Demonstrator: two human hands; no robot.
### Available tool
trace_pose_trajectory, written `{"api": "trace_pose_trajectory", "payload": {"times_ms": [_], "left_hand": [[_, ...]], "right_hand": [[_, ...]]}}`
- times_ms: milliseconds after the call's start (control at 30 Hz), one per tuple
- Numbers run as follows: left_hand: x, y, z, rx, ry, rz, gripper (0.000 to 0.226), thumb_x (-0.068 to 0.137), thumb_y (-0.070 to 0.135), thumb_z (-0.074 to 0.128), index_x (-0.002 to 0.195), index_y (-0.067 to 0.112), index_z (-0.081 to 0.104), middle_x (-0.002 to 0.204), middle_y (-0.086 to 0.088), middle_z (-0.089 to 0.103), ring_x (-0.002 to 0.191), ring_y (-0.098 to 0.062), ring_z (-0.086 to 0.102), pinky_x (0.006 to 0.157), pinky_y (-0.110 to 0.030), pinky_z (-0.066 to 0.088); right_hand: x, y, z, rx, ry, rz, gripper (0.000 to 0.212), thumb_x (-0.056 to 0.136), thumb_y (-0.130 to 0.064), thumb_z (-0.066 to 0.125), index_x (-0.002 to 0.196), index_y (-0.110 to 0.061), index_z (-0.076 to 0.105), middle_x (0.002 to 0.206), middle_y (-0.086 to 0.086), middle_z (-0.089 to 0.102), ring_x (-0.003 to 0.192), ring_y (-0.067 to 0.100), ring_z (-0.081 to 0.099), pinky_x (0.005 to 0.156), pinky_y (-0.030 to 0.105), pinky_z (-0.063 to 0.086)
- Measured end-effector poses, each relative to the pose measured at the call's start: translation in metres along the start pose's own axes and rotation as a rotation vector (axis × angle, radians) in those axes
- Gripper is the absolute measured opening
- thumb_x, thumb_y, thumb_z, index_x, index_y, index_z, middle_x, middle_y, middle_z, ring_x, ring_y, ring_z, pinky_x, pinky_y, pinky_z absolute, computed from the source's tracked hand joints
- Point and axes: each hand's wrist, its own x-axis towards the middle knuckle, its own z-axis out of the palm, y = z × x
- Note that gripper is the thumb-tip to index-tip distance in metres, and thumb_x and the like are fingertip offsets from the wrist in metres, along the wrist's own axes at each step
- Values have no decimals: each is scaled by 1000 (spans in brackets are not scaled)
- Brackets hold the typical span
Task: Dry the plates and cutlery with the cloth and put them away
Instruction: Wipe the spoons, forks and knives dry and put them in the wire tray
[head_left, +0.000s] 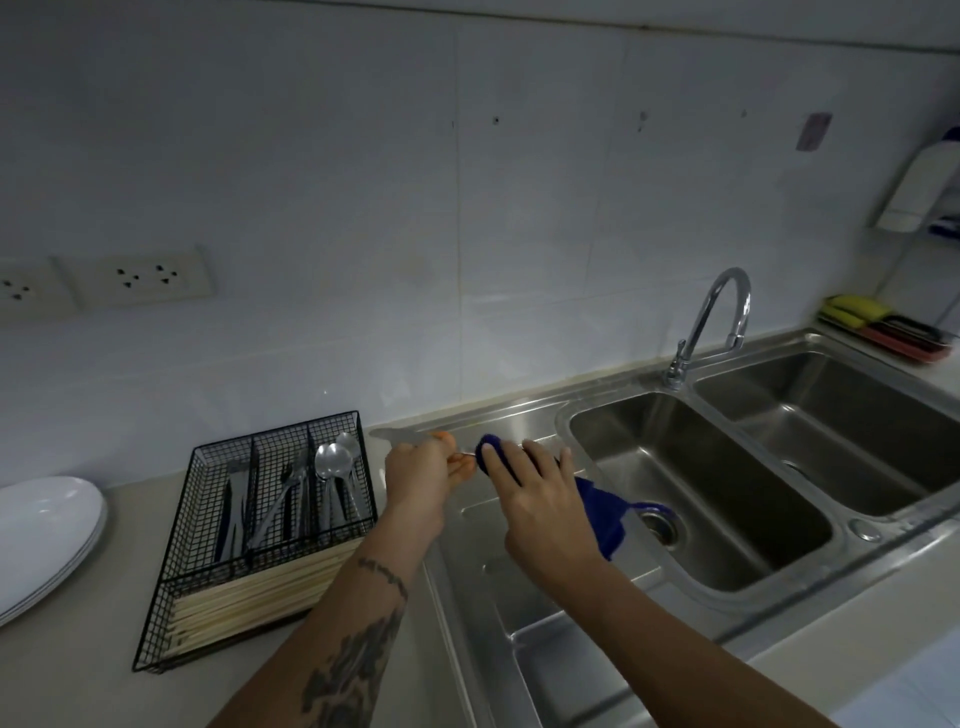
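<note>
Over the sink's draining board (540, 613), the left hand (423, 475) pinches a cutlery piece (464, 455) while the right hand (540, 486) clasps the blue cloth (602, 512) around it; a wet handle could slip into the sink.

**Drying a piece of cutlery over the draining board**

I see my left hand (423, 480) pinching the metal handle of a piece of cutlery (464, 455), too hidden to tell which kind. My right hand (540, 499) grips a blue cloth (602, 512) wrapped round its other end, the cloth's loose tail hanging towards the sink (701, 499). Both hands are above the steel draining board (519, 587). To my left a black wire caddy (260, 530) sits on the counter, with knives, forks and spoons (335, 460) in its upper compartments and chopsticks (249, 597) lying across its front one. White plates (44, 530) are stacked at the far left. A tap (717, 317) stands behind the double sink.
</note>
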Motion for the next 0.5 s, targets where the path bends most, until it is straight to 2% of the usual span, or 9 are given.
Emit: {"api": "trace_pose_trajectory", "payload": {"times_ms": [100, 200, 333, 433, 500], "left_hand": [[9, 4, -19, 10, 43, 34, 8, 94, 1, 59, 89, -3, 64, 78, -14, 66, 65, -20, 69, 62, -26, 60], [23, 4, -55, 102, 158, 85, 14, 94, 10, 62, 86, 2, 70, 67, -4, 70, 57, -12, 67, 69, -30, 60], [38, 13, -97, 190, 205, 82, 25, 99, 21, 56, 87, 7, 73, 73, -8, 67, 62, -18, 59, 57, -28, 51], [51, 26, -120, 203, 238, 2, 29, 98, 31, 55, 85, 11, 72, 71, -9, 62, 64, -22, 57, 62, -31, 48], [65, 40, -143, 193, 317, -37, 32, 97, 34, 53, 87, 10, 71, 64, -6, 54, 57, -21, 51, 59, -32, 43]], "right_hand": [[4, 1, 6, 15, -42, 5, 82, 60, -10, 75, 136, -14, 47, 127, 8, 55, 114, 35, 51, 94, 58, 42], [5, 5, 14, 62, -106, 19, 71, 55, -9, 76, 123, -14, 57, 118, 8, 60, 104, 36, 56, 84, 50, 49], [14, -13, 24, 80, -129, -22, 78, 43, -3, 82, 117, -14, 60, 114, 9, 62, 99, 34, 59, 78, 48, 54], [22, -18, 31, 99, -132, -23, 78, 41, 0, 81, 116, -14, 63, 112, 8, 64, 97, 34, 60, 73, 44, 56], [30, -24, 38, 130, -137, -46, 81, 39, 2, 80, 117, -13, 64, 110, 6, 65, 96, 34, 61, 71, 40, 55]]}}
